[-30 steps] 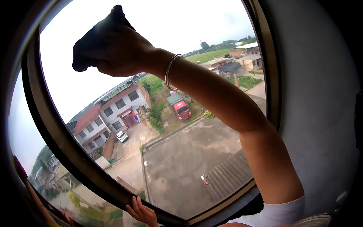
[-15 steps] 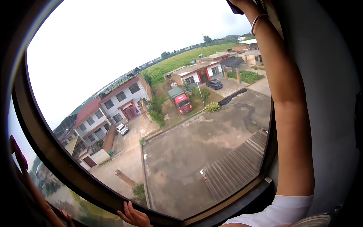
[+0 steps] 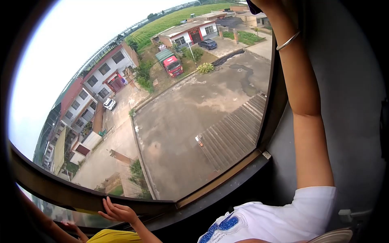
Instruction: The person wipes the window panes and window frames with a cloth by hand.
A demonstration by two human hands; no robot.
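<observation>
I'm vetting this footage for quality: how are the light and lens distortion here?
In the head view, the sky is bleached nearly white, while the indoor wall lies dim; the window frame bows strongly, as through a wide-angle lens; the outer corners fade to black; the left hand shows no obvious motion blur.

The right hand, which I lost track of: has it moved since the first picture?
Yes. The right hand moved right, from the upper left inside the window frame to near its right side.
</observation>
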